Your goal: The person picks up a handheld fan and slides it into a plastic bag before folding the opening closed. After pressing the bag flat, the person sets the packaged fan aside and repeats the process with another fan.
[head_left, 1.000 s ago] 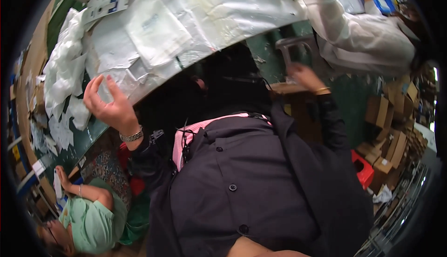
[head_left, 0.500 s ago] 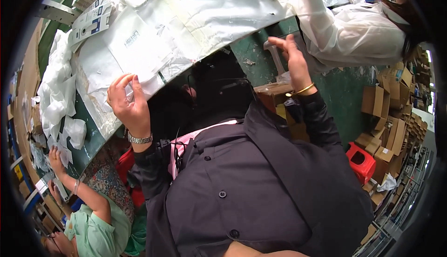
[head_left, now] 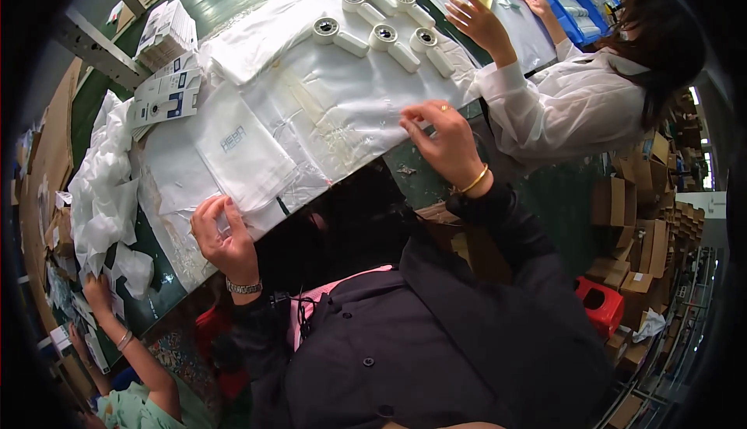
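My left hand (head_left: 224, 238) is at the table's front edge, beside a stack of white plastic bags (head_left: 247, 157). Its fingers are bent but apart from the thumb, and I see nothing in them. Just over the front edge, further right, hovers my right hand (head_left: 447, 140), fingers loosely curled and apparently holding nothing. Beyond it, several white handheld devices (head_left: 394, 46) with round, dark-centred heads and stubby handles, like small fans, lie on the white table covering (head_left: 342, 129).
Flat printed cartons (head_left: 165, 98) are stacked at the far left, near a metal post (head_left: 97, 48). Crumpled white plastic (head_left: 105, 180) hangs over the left side. A co-worker in a white shirt (head_left: 560, 110) sits at right by a blue bin (head_left: 556, 1); another works lower left. Cardboard boxes (head_left: 642, 250) and a red stool (head_left: 599, 307) stand right.
The view has tilted up, bringing the white devices fully into sight. My right hand has moved left to the table edge, its spread fingers now curled. My left hand stays near the bags.
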A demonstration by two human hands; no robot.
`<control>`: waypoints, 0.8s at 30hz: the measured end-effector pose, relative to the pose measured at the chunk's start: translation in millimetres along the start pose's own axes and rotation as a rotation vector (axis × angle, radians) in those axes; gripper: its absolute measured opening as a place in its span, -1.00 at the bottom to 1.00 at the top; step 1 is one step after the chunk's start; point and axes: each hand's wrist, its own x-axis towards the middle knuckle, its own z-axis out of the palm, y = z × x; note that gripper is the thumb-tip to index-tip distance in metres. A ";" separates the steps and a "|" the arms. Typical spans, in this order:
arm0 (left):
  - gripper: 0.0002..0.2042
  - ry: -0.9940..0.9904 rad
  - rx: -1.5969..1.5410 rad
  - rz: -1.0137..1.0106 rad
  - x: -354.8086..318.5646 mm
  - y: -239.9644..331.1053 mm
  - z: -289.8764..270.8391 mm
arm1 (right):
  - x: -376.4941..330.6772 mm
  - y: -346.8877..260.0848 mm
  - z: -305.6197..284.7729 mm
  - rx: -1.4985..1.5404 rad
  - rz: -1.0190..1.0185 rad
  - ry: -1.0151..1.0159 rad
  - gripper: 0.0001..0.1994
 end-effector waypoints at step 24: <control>-0.92 -0.051 0.083 0.061 0.7 -2.9 7.8 | 147.3 30.3 78.6 -0.587 0.028 -0.076 -0.49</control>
